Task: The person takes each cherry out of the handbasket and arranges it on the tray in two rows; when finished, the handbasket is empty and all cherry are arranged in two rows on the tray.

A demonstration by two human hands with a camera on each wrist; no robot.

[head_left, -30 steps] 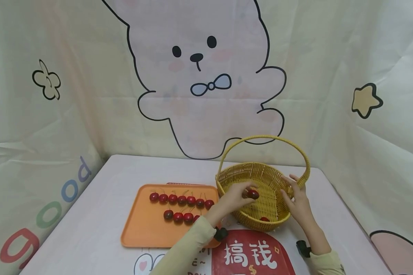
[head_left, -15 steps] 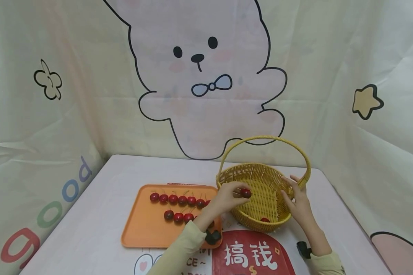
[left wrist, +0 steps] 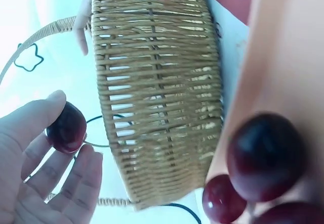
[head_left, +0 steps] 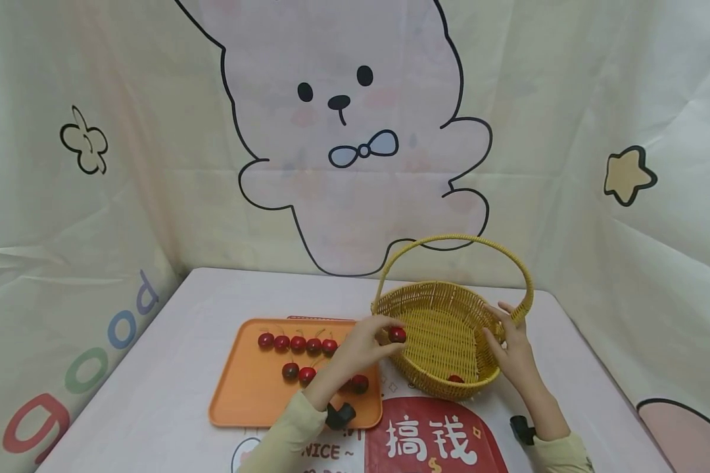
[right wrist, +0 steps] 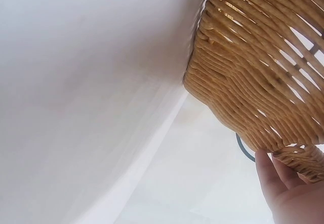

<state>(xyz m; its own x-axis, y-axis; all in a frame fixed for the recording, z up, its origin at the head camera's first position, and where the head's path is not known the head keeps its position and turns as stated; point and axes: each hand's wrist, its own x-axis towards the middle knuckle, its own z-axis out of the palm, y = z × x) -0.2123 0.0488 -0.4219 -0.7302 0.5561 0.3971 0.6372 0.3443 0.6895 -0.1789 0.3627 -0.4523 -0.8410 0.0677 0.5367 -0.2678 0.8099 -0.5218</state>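
My left hand pinches a dark red cherry between thumb and fingers, over the left rim of a yellow wicker basket. In the left wrist view the held cherry is seen outside the woven wall, its thin stem trailing. My right hand grips the basket's right rim beside the handle's foot; the right wrist view shows its fingers against the weave. Another cherry lies low in the basket near its front. Left of the basket, an orange tray bears two rows of cherries, partly hidden by my left arm.
The basket's tall arched handle rises over its opening. A red printed patch with white characters lies on the white tabletop in front of the basket. Printed cloth walls stand behind and at both sides.
My left hand has drawn back leftward with the cherry, from over the basket's middle to its left rim. The right hand and the basket have stayed in place.
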